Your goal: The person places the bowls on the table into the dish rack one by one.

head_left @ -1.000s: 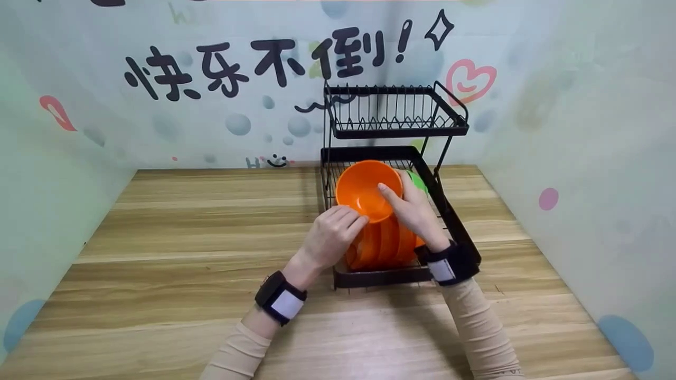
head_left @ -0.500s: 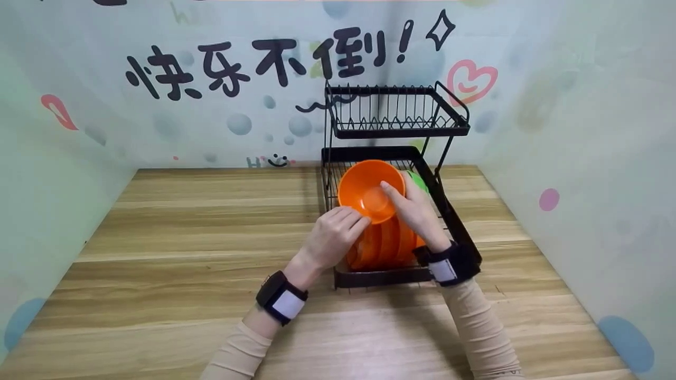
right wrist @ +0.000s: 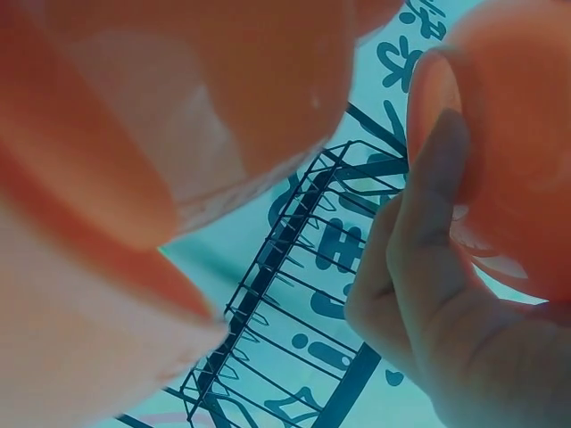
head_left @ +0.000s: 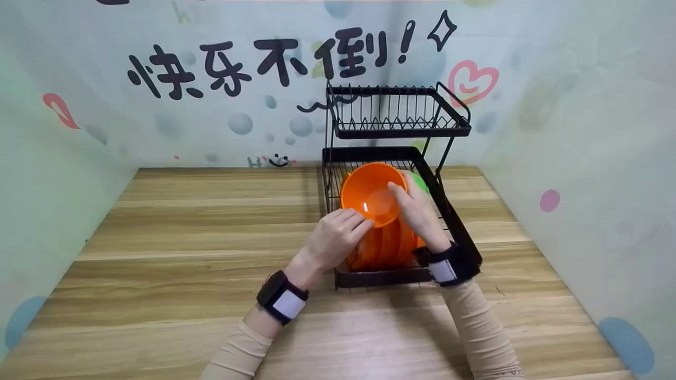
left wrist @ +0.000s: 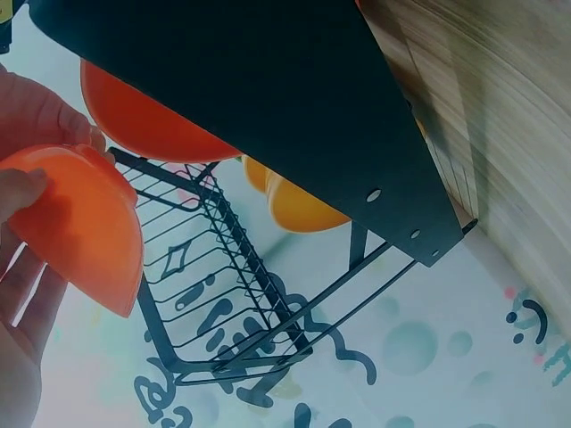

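The right hand (head_left: 420, 211) held the orange bowl (head_left: 374, 192) by its rim, thumb inside the cavity and fingers curled round the back, so the bowl stood tilted with its opening toward the person, over the lower tier of the black dish rack (head_left: 449, 211). The left hand (head_left: 335, 237) pinched the bowl's near lower edge with curled fingertips; the left wrist view showed those fingers (left wrist: 18, 192) closed on an orange rim (left wrist: 85, 227). Below and just in front of the bowl, a row of orange dishes (head_left: 385, 245) stood on edge in the rack's near end, and a green piece (head_left: 418, 181) peeked out behind the right hand. The upper tier (head_left: 396, 113) sat above and behind, with nothing visible in it. The rack rested on a wooden table (head_left: 185, 237) against a wall with painted characters (head_left: 264, 60). Judging by the pose, the bowl was being lifted from or settled among the stacked dishes; either way the next move would call for both hands to keep it clear of the wire sides and the neighbouring dishes
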`<action>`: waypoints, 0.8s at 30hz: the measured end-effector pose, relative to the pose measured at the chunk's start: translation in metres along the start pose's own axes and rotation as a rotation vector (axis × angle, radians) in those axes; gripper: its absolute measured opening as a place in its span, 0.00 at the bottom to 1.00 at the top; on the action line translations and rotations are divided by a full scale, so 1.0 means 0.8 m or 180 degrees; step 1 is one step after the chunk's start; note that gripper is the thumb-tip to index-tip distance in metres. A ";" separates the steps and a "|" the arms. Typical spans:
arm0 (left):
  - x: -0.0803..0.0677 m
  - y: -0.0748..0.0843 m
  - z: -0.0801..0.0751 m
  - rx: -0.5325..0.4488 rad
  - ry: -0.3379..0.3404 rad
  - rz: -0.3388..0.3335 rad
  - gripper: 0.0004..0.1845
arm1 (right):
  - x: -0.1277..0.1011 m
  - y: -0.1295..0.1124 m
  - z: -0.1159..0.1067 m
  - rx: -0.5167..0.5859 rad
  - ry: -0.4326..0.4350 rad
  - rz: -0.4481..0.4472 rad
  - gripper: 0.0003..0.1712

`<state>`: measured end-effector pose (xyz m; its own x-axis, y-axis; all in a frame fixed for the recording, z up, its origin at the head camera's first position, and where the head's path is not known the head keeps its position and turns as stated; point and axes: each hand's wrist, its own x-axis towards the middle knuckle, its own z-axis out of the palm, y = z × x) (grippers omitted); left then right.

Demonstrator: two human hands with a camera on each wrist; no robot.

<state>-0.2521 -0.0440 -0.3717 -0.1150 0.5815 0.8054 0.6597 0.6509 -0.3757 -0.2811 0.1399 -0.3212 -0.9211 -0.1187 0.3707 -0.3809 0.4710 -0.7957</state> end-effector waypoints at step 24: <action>0.000 -0.008 -0.002 -0.0082 -0.0077 -0.0110 0.04 | 0.002 0.005 -0.019 -0.0252 -0.0091 0.0330 0.22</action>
<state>-0.2553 -0.0487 -0.3685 -0.1556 0.5707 0.8063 0.6739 0.6581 -0.3358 -0.2833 0.1547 -0.3170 -0.9576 -0.0901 0.2736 -0.2769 0.5494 -0.7883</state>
